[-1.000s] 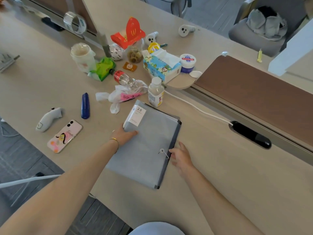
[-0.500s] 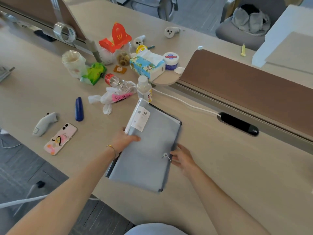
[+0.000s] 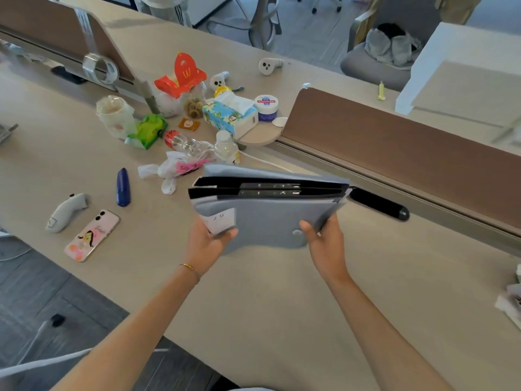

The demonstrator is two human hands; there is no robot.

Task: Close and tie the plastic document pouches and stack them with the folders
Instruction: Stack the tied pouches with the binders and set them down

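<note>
A stack of grey plastic document pouches (image 3: 267,215) with black edges is held up off the beige desk (image 3: 282,306), its black spines turned toward the camera. My left hand (image 3: 207,245) grips the stack's lower left corner, thumb over a white label. My right hand (image 3: 324,244) grips the lower right corner, thumb beside a round button fastener (image 3: 296,232). The undersides of the pouches and any tie strings are hidden.
Clutter lies at the desk's back left: a tissue box (image 3: 229,115), small bottle (image 3: 227,148), plastic bag (image 3: 180,167), blue case (image 3: 123,187), phone (image 3: 91,235), white controller (image 3: 66,211). A brown divider (image 3: 394,148) and a black cable port (image 3: 377,204) run along the right.
The pouches lay flat on the desk a second ago. Both hands have taken hold of the stack and lifted and tilted it up on edge, off the desk.
</note>
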